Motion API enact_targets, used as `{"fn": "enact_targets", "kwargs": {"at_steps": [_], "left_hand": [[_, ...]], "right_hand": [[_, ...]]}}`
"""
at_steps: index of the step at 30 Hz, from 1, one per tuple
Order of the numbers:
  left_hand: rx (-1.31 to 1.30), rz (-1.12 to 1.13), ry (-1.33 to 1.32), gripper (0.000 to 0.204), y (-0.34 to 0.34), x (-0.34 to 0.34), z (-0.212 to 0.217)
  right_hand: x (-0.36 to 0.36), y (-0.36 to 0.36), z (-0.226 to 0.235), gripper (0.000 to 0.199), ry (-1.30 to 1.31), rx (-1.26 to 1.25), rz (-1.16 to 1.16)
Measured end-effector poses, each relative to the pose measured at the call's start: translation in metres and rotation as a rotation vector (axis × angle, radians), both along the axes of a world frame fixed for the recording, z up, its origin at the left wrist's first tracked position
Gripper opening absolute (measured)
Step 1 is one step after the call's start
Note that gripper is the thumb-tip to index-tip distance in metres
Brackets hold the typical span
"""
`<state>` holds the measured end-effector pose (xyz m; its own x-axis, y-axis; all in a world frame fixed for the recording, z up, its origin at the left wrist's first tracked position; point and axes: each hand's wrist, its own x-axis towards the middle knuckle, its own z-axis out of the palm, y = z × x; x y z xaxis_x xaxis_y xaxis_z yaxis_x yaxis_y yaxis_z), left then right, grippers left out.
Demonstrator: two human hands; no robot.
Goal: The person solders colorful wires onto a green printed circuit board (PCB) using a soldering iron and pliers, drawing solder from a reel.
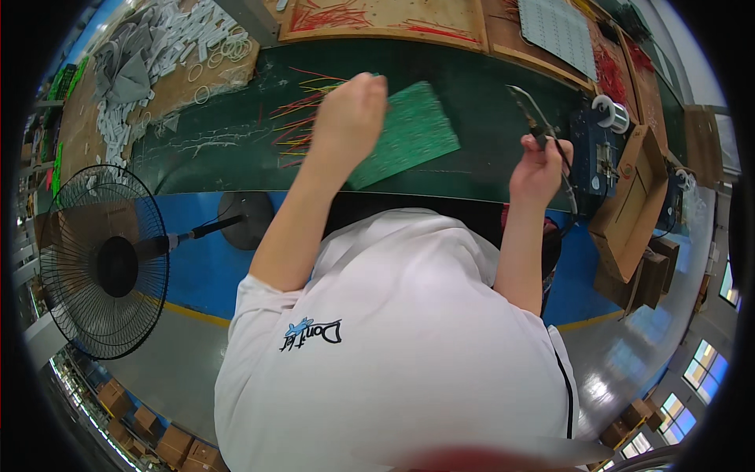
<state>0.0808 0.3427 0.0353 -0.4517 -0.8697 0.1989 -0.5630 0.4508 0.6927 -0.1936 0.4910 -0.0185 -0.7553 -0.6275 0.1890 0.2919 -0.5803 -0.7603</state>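
Observation:
My left hand (354, 110) is closed, held over the left edge of a green circuit-board panel (421, 130). What its fingers grip, if anything, is hidden from this side. The panel lies tilted on the dark green bench and looks slightly blurred. Red and yellow wires (295, 130) stick out leftward in a row from beneath and beside that hand. Off to the right of the panel, my right hand (539, 169) is closed around the handle of a soldering iron (538, 134), whose tip points up and left. A dark cord trails down past my wrist.
A solder wire spool (612, 116) sits by a blue box-shaped unit (594, 153) at right, near an open cardboard box (633, 200). White plastic parts (177, 39) pile up far left. Wooden trays (377, 33) hold red wires at the back. A black fan (106, 263) stands left.

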Motion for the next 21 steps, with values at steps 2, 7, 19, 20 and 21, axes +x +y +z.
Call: {"fn": "enact_targets", "kwargs": {"at_steps": [2, 7, 19, 20, 21], "left_hand": [[0.01, 0.005, -0.119, 0.042, 0.007, -0.064, -0.005], [0.073, 0.025, -0.258, 0.046, 0.004, -0.149, -0.025], [0.017, 0.3, -0.036, 0.039, 0.02, -0.071, -0.012], [0.008, 0.308, -0.049, 0.039, 0.027, -0.058, -0.025], [-0.108, 0.307, -0.1, 0.036, 0.034, -0.047, -0.045]], "right_hand": [[-0.031, 0.029, -0.004, 0.007, 0.09, 0.024, -0.084], [-0.065, 0.081, -0.012, 0.007, 0.075, 0.084, -0.237], [0.008, 0.02, 0.01, 0.003, -0.196, 0.116, -0.177], [0.026, 0.001, 0.015, 0.005, -0.252, 0.117, -0.154], [0.04, -0.018, 0.016, 0.008, -0.294, 0.083, -0.122]]}}
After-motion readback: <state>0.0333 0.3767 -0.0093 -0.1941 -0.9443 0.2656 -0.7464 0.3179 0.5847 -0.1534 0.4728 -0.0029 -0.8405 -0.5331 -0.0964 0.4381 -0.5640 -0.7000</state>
